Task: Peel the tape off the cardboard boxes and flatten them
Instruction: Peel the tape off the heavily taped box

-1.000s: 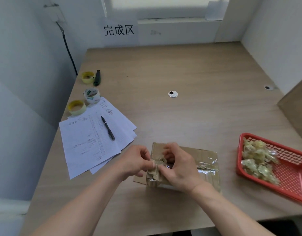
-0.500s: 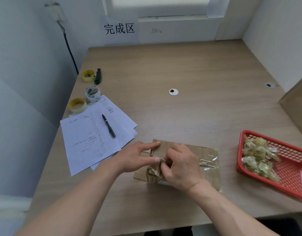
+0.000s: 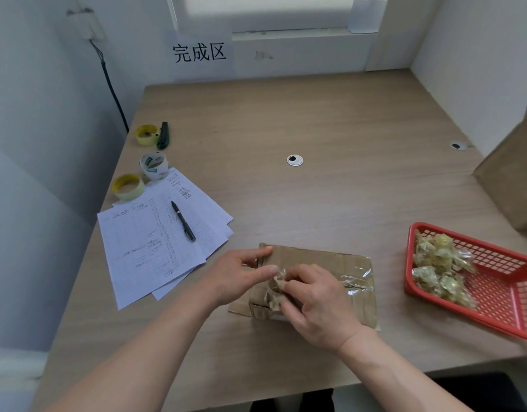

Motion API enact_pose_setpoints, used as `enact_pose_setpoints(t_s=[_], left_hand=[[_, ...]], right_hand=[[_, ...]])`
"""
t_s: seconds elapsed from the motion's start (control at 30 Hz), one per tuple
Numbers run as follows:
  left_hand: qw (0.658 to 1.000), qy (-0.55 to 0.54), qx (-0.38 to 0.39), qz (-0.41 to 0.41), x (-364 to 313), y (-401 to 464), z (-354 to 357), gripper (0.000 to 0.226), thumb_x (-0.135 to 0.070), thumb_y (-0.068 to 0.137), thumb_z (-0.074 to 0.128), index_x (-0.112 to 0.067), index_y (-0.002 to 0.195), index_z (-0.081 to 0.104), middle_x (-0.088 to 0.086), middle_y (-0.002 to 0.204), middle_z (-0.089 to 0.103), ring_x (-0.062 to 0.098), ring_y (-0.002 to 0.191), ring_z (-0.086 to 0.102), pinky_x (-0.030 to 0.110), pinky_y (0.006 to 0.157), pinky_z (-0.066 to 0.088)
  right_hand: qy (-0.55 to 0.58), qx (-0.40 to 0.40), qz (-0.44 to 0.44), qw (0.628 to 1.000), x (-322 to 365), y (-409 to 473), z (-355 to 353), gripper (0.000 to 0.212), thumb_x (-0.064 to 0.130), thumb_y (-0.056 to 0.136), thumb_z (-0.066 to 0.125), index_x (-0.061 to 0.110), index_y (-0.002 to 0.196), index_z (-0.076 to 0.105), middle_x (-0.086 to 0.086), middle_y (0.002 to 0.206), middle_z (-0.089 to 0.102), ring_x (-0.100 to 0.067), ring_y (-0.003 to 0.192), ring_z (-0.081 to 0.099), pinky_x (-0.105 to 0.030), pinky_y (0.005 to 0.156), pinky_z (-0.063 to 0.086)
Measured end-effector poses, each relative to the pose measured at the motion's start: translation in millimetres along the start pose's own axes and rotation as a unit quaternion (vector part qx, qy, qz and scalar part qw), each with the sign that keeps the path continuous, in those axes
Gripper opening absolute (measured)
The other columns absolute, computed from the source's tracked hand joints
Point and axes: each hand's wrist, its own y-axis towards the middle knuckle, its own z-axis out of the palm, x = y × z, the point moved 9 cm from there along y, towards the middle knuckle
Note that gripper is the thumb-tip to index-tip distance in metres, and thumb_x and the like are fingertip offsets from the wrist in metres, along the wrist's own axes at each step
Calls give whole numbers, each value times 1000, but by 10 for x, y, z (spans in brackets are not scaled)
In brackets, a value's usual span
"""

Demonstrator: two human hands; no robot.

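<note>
A small brown cardboard box (image 3: pixel 318 258) lies near the table's front edge, with clear tape (image 3: pixel 355 279) wrinkled across its right part. My left hand (image 3: pixel 238 275) rests flat on the box's left end, fingers straight and pressing down. My right hand (image 3: pixel 312 298) pinches a crumpled strip of peeled tape (image 3: pixel 272 295) at the box's near-left corner. Much of the box's front side is hidden under my right hand.
A red basket (image 3: pixel 499 295) at the right holds several wads of peeled tape (image 3: pixel 437 267). Sheets of paper (image 3: pixel 155 236) with a black pen (image 3: pixel 183 220) lie at the left, behind them three tape rolls (image 3: pixel 153 165) and a cutter (image 3: pixel 163 135). A brown cardboard piece (image 3: pixel 514 176) stands at the right edge.
My left hand let go of the tape and spread flat on the box's left end. My right hand keeps pinching the crumpled tape and has pulled it slightly toward me.
</note>
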Motion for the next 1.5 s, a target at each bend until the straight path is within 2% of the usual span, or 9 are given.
enact_pose_setpoints(t_s=[0.23,0.3,0.5,0.63,0.77,1.0,1.23,1.4,1.5], left_hand=[[999,-3,10,-50,-42,134,-45,48,-13,72,84,-42,108,71,-3,102,64,12,75,62,19,51,49],[998,11,14,-52,-59,151,-58,49,-6,73,81,-41,105,71,1,100,64,16,71,60,20,50,49],[999,31,3,-44,-95,149,-39,52,-25,66,92,-42,108,67,-2,103,64,12,82,65,22,55,49],[998,55,-7,-26,-130,125,-8,54,-20,68,91,-43,107,64,-4,104,62,17,84,68,30,66,56],[998,62,-33,-8,-181,74,-12,50,-12,72,86,-43,103,62,-8,100,59,14,82,67,20,62,55],[995,78,-55,-8,-238,21,-12,47,-9,76,80,-33,115,67,-6,102,59,9,82,62,28,77,56],[998,14,-53,-28,-181,-19,3,42,-6,81,75,-29,116,69,-4,92,62,9,79,62,25,61,55],[998,9,-54,-41,-170,-50,9,43,-1,85,66,-26,118,69,3,90,69,19,76,65,30,62,57],[997,-13,-50,-59,-123,-87,20,49,8,84,58,-23,121,68,3,87,69,26,71,68,35,57,58]], right_hand=[[-21,21,-21,999,58,-25,-16,31,35,84,63,26,112,72,3,102,64,-20,84,58,-34,70,47],[-22,21,-21,999,57,-26,-18,30,36,84,63,27,111,72,3,103,64,-21,84,59,-34,69,48],[9,-7,5,1000,0,-39,-40,34,26,78,70,20,111,72,4,105,70,-19,90,65,-35,74,54],[24,-16,38,999,-62,-24,-36,37,16,72,76,15,108,70,4,98,71,-19,88,66,-35,74,56],[30,-10,66,997,-93,11,-15,39,11,70,78,14,109,71,5,89,69,-19,81,64,-32,73,55],[48,-13,87,995,-80,31,-64,40,8,74,80,13,113,72,6,83,69,-18,76,64,-32,72,55],[126,-65,152,978,-182,-103,-183,49,11,72,74,17,121,69,10,96,68,-6,87,61,-22,80,51],[65,-100,155,981,-209,-117,-223,55,2,66,78,11,120,69,-1,115,64,-17,105,59,-19,93,45],[71,-82,210,972,-394,-49,-192,49,5,70,80,14,117,72,-3,108,61,-22,100,60,-19,88,41]])
